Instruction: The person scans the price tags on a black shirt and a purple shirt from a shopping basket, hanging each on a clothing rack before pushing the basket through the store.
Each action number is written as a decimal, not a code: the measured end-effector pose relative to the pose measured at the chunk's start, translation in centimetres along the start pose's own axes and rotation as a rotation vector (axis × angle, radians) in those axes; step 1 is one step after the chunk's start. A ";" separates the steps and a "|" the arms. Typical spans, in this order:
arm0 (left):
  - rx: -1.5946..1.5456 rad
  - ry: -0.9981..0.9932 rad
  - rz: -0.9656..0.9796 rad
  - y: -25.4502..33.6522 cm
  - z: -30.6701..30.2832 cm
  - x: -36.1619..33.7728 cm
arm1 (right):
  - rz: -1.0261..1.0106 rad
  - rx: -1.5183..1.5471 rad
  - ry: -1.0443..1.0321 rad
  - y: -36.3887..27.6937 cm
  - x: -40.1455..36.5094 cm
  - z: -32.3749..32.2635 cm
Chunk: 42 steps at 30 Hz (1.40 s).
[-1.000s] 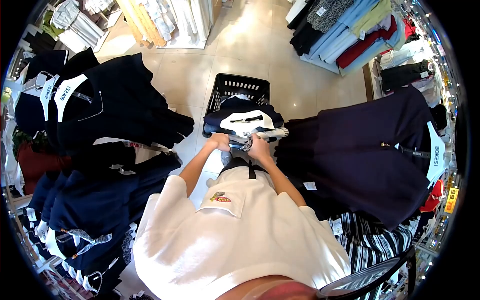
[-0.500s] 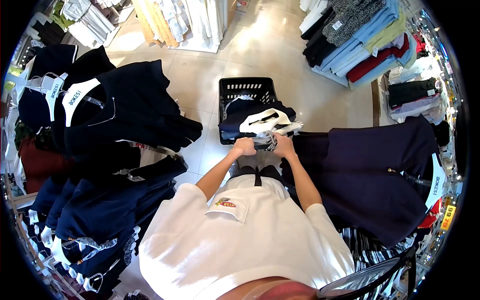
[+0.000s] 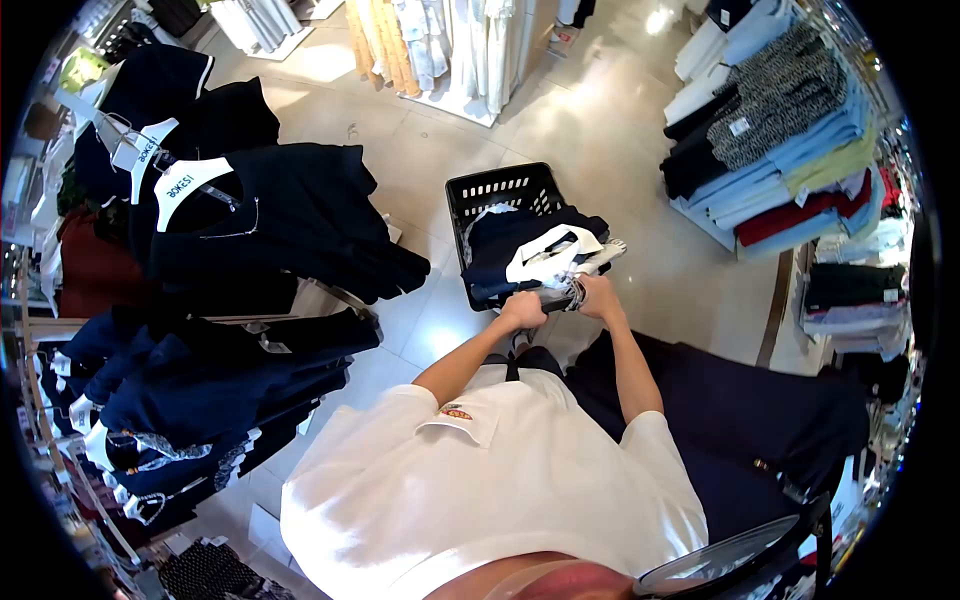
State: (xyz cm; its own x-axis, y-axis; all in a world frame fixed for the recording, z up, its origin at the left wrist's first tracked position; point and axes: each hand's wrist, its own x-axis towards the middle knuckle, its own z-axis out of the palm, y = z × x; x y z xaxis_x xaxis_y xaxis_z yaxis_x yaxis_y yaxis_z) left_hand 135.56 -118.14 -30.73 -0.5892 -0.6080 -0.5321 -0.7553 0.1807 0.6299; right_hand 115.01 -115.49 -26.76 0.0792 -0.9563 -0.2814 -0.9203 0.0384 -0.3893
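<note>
A black plastic shopping basket (image 3: 456,205) with a slotted far wall is in front of me, at arm's length. Dark clothes (image 3: 487,243) fill it, with a white-and-dark garment (image 3: 533,250) on top. My left hand (image 3: 524,310) is closed around the basket's near edge. To its right, my right hand (image 3: 600,298) is closed at the same edge, beside a grey patterned bit of cloth (image 3: 576,293). My fingers partly hide the edge, and what carries the basket from below cannot be seen.
Dark tops on white hangers (image 3: 190,195) crowd the left side. A large dark garment (image 3: 720,410) hangs close by my right arm. Folded clothes lie on a low display (image 3: 780,150) at the far right. A rack of light clothes (image 3: 440,50) stands ahead on the tiled floor (image 3: 400,150).
The view has turned left and moved forward. The racks appear shifted right, and the dark garment on the right has slid back beside me. Both hands keep their hold on the basket.
</note>
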 end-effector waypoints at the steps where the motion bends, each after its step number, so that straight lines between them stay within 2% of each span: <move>1: -0.004 0.012 -0.012 0.0 -0.1 0.7 | -0.045 -0.012 -0.008 0.7 1.1 -0.2; 5: -0.169 0.074 -0.070 0.8 -1.4 3.1 | -0.183 -0.038 -0.050 3.3 5.5 -1.4; 7: -0.205 0.044 -0.139 1.3 -2.1 4.6 | -0.208 -0.050 -0.066 3.9 7.6 -2.4; 15: -0.310 0.187 -0.203 0.9 -5.3 9.0 | -0.308 -0.114 -0.148 5.6 17.0 -3.2; 28: -0.398 0.334 -0.270 -3.6 -11.5 14.8 | -0.436 -0.050 -0.237 3.3 30.4 -3.9; 31: -0.450 0.325 -0.309 -5.8 -13.2 15.0 | -0.433 -0.107 -0.326 1.0 33.2 -3.6; 35: -0.448 0.349 -0.323 -7.7 -15.5 17.1 | -0.489 -0.122 -0.297 0.2 37.2 -3.4; 41: -0.486 0.334 -0.400 -9.7 -19.3 18.8 | -0.521 -0.184 -0.413 -1.7 42.9 -3.5; 42: -0.517 0.327 -0.413 -10.0 -20.0 19.1 | -0.556 -0.173 -0.369 -2.3 43.5 -3.7</move>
State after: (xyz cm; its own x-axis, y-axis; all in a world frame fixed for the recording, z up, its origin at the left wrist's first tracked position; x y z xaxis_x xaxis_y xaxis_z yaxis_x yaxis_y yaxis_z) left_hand 137.60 -147.00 -35.91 -0.1097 -0.7616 -0.6387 -0.6182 -0.4509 0.6438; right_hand 119.19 -158.29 -34.89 0.6539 -0.6582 -0.3731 -0.7510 -0.5052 -0.4251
